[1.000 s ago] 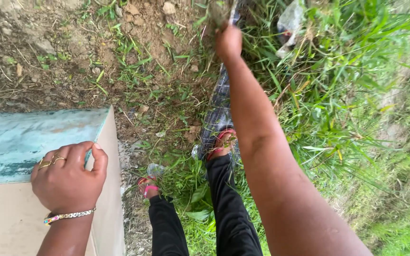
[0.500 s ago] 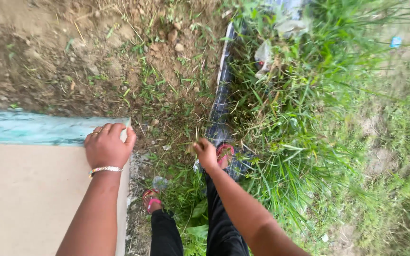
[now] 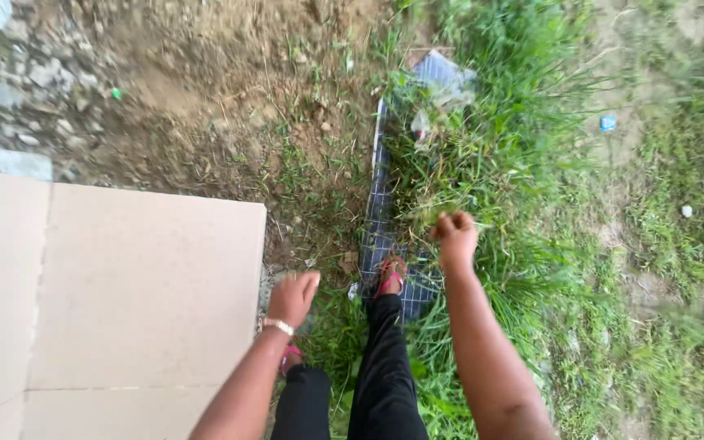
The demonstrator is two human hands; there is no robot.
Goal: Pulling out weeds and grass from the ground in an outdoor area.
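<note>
My left hand hangs loose just off the right edge of a beige concrete slab, fingers pointing down and holding nothing; a beaded bracelet sits on its wrist. Over the edge of a thick tuft of tall grass, my right hand is closed into a fist; blur hides whether any grass is in it. Between the hands are my black trouser legs and a foot in a pink sandal, which stands on a dark checked cloth lying on the ground.
Bare soil with small stones lies beyond the slab. Clear plastic litter rests in the grass at the top, and a small blue scrap further right. Patchy grass and dirt spread to the right.
My left hand has come off the slab's corner and dropped beside it. My right hand moved from far ahead back near my foot, then right over the grass. The view has pulled back.
</note>
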